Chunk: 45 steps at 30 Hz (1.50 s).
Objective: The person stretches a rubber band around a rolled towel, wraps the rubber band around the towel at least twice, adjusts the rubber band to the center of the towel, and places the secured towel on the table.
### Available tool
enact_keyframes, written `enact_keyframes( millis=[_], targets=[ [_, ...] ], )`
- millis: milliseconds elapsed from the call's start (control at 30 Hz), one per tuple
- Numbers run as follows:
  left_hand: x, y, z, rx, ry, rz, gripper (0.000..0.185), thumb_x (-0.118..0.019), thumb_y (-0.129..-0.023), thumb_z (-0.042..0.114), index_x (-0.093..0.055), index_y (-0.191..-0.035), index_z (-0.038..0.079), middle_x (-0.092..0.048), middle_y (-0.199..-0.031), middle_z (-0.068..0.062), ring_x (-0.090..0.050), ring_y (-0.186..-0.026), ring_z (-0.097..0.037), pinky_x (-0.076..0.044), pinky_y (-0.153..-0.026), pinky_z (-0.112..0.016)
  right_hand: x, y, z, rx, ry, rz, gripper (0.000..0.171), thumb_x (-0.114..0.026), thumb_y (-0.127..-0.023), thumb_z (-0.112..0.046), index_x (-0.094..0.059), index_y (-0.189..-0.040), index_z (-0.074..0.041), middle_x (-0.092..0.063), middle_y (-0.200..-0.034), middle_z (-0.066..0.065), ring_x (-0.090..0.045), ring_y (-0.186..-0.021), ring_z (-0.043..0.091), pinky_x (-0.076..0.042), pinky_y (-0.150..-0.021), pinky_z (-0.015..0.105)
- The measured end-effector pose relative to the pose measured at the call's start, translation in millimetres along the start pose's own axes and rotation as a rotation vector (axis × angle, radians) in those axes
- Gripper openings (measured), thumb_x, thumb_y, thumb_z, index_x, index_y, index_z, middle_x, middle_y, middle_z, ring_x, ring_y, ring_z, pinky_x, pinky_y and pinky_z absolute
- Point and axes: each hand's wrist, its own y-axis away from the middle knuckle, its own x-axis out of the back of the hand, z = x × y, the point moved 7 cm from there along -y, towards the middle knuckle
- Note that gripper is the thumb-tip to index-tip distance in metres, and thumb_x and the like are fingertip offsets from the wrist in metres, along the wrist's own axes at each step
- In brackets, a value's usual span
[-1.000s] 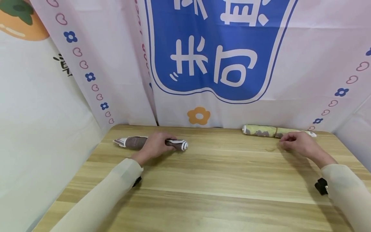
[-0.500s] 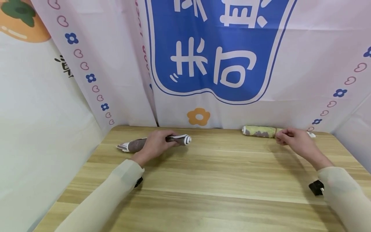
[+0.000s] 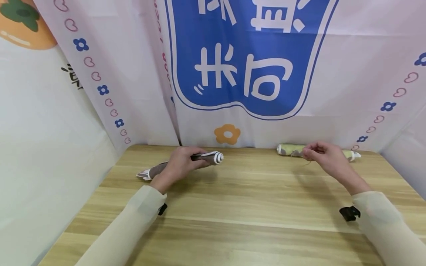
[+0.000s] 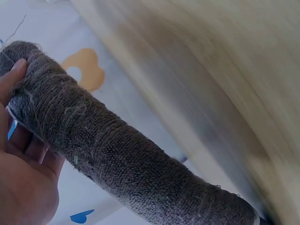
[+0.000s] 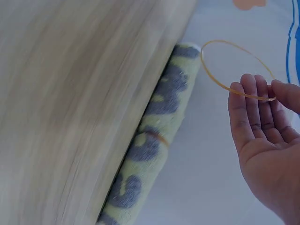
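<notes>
My left hand (image 3: 178, 164) grips a rolled grey-brown towel (image 3: 211, 159) near its right end, which is lifted off the table. The left wrist view shows the thumb on top of this towel roll (image 4: 126, 150) and the fingers beneath. A thin tan rubber band (image 5: 209, 71) hangs as an open loop from my right hand (image 3: 327, 157), pinched between thumb and fingers. Behind that hand, a yellow-green towel roll with grey patches (image 3: 288, 150) lies along the table's back edge, partly hidden. Around its middle sits another rubber band (image 5: 162, 139).
The wooden table (image 3: 233, 221) ends at a white printed cloth (image 3: 196, 125), which hangs behind its back edge. Another white cloth (image 3: 50, 147) hangs along the left side. A black wrist device (image 3: 349, 213) sits below the right sleeve.
My left hand has raised the right end of the brown towel roll and shifted it slightly right. The right hand has moved left across the yellow-green roll with the rubber band.
</notes>
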Motion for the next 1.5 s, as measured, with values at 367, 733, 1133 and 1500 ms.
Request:
enact_keyframes(
  millis=[367,733,1133,1500],
  targets=[
    [-5.5,-4.5,21.2,-0.006,0.049,-0.004,0.025,-0.092,-0.083,0.013,-0.084,-0.106,0.011,-0.080,-0.102,-0.003,-0.071,-0.084,-0.018,-0.057,-0.076,-0.038,-13.9,4.2,-12.9,0.031,-0.164,0.032,0.031,-0.063,-0.110,-0.021,-0.067,-0.120,0.008,-0.075,-0.111,0.019,-0.071,-0.090,0.005,-0.060,-0.082,0.024],
    [-13.0,-11.4,44.0,-0.039,0.094,0.013,0.026,-0.092,-0.083,0.012,-0.083,-0.107,0.009,-0.080,-0.103,-0.005,-0.070,-0.084,-0.018,-0.057,-0.075,-0.038,-25.4,7.5,-40.8,0.069,-0.301,0.061,0.032,-0.066,-0.108,-0.021,-0.067,-0.118,0.009,-0.076,-0.104,0.007,-0.073,-0.093,0.013,-0.061,-0.083,0.027],
    [-27.3,-13.6,59.2,0.000,0.190,-0.017,0.024,-0.092,-0.084,0.016,-0.084,-0.107,0.012,-0.079,-0.102,0.000,-0.069,-0.084,-0.013,-0.057,-0.074,-0.034,-47.1,5.7,-63.9,0.093,-0.380,0.040,0.033,-0.071,-0.105,-0.022,-0.070,-0.116,0.009,-0.077,-0.103,0.012,-0.074,-0.091,0.016,-0.061,-0.083,0.029],
    [-43.6,-10.8,72.4,-0.022,0.154,-0.093,0.028,-0.092,-0.085,0.021,-0.084,-0.111,0.015,-0.079,-0.103,0.003,-0.069,-0.085,-0.009,-0.055,-0.075,-0.030,-70.0,10.3,-78.3,0.116,-0.381,-0.019,0.029,-0.069,-0.106,-0.024,-0.072,-0.113,0.004,-0.074,-0.105,0.018,-0.074,-0.094,0.021,-0.061,-0.086,0.035]
  ],
)
